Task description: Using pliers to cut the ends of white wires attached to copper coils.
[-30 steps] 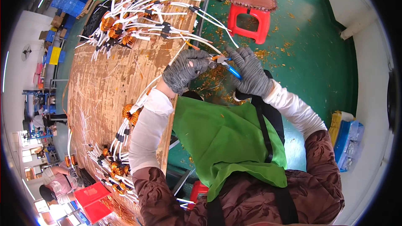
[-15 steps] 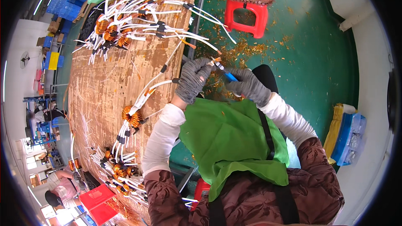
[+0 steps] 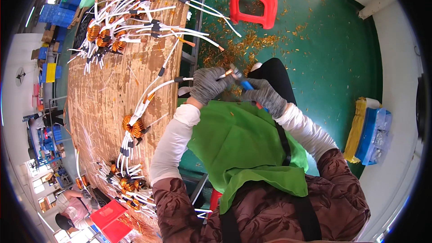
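My left hand point(image 3: 208, 85), in a grey knit glove, is closed around a white-sleeved wire lead point(image 3: 183, 79) just beyond the bench edge. The lead's bare copper end point(image 3: 228, 73) points right from the fingers. It runs back to an orange copper toroidal coil point(image 3: 133, 126) lying on the wooden bench. My right hand point(image 3: 266, 97), gloved alike, grips a blue-handled tool point(image 3: 246, 84) with a metal head. That head meets or lies close beside the copper end; its exact kind is too blurred to tell. Both hands are above my lap, over a green apron point(image 3: 243, 135).
Several coils with white leads point(image 3: 104, 36) are heaped on the bench point(image 3: 153, 65)'s far part, and another pile point(image 3: 128, 184) lies nearer. A red stool point(image 3: 254, 11) stands on the green floor among copper scraps point(image 3: 247, 47). At lower left, another person point(image 3: 74, 209) is near a red bin point(image 3: 110, 220).
The bench and stool have shifted left and up in view. Both hands now sit slightly farther from the bench edge. The tool's head has turned and blurred beside the copper end.
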Demonstrator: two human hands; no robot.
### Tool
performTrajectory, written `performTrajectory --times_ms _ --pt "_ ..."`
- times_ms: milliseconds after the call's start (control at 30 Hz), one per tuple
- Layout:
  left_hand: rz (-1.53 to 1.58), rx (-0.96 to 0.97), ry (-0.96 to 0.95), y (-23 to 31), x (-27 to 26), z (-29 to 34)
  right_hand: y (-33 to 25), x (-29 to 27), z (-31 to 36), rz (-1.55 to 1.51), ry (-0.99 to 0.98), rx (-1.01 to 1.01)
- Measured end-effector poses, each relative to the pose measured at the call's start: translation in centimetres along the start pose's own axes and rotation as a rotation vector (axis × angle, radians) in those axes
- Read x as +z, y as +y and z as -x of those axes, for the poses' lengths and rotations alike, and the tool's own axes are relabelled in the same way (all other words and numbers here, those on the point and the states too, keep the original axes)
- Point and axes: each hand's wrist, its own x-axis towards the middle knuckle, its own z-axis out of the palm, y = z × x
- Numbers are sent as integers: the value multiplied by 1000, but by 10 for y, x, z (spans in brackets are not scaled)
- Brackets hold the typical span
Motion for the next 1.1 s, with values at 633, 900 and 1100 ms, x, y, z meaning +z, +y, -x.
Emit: performTrajectory --times_ms 633,900,1100 --pt "-849 -336 345 -64 -76 -25 -9 -84 -7 802 326 -406" --pt "-234 -320 13 -26 -78 0 -50 -61 -20 762 278 -474" --pt "399 -259 164 18 -98 13 -83 -31 -16 815 155 -508"
